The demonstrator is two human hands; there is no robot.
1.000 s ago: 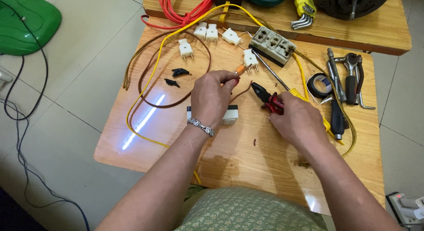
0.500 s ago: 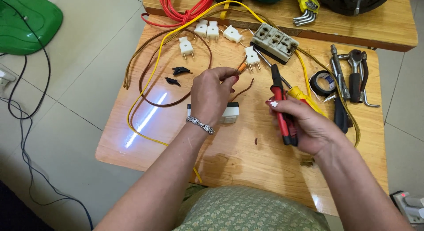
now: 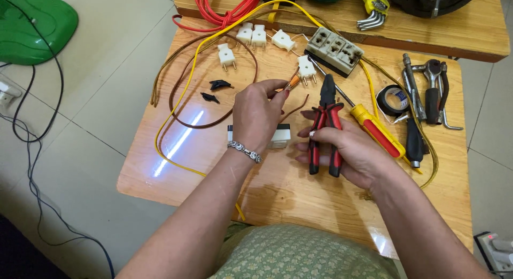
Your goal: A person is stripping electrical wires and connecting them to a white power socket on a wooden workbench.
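My left hand (image 3: 257, 114), with a silver bracelet on the wrist, pinches the bare copper end of a brown wire (image 3: 293, 84) between thumb and fingers above the wooden table (image 3: 214, 167). My right hand (image 3: 355, 151) grips red-and-black pliers (image 3: 325, 127) by the handles, jaws pointing away from me, just right of the wire end. A white plug (image 3: 306, 69) lies just beyond the wire tip. A small white box (image 3: 278, 136) sits partly hidden under my left hand.
Several white plugs (image 3: 251, 34), a grey socket strip (image 3: 335, 49), a red-and-yellow screwdriver (image 3: 377, 130), black tape (image 3: 394, 99) and metal tools (image 3: 430, 92) lie on the table. Yellow and brown wires loop at left (image 3: 181, 92). A green object (image 3: 32, 25) rests on the floor.
My right hand has lifted the pliers off the table and turned them upright, then brought them left toward the wire end. My left hand keeps its pinch on the wire.
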